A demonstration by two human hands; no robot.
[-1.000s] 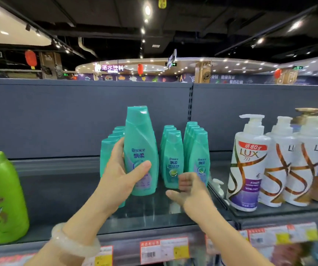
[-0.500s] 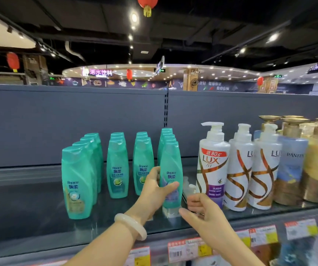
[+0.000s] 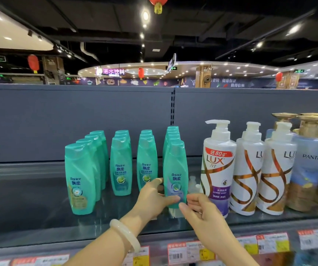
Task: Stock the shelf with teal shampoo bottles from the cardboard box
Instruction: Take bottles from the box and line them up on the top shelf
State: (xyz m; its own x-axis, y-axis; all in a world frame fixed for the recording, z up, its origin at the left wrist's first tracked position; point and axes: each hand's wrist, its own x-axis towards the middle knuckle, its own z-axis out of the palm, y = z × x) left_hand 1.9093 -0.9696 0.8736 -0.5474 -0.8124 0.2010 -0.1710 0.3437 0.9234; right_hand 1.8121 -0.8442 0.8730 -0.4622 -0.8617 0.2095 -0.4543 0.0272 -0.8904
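Four rows of teal shampoo bottles [image 3: 121, 166] are standing on the shelf [image 3: 29, 217], and the left hand [image 3: 152, 198] is gripping the front bottle [image 3: 175, 173] of the rightmost row, seating it upright. The right hand [image 3: 200, 210] is hovering just beside, fingers loosely curled, holding nothing. The cardboard box isn't showing, so what's left is anyone's guess.

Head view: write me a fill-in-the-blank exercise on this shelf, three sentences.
1. The left hand holds a teal bottle printed with the brand ____.
2. The left wrist wears a pale ____.
3. The white pump bottle right of that teal bottle reads ____.

Missing words: Rejoice; bracelet; LUX
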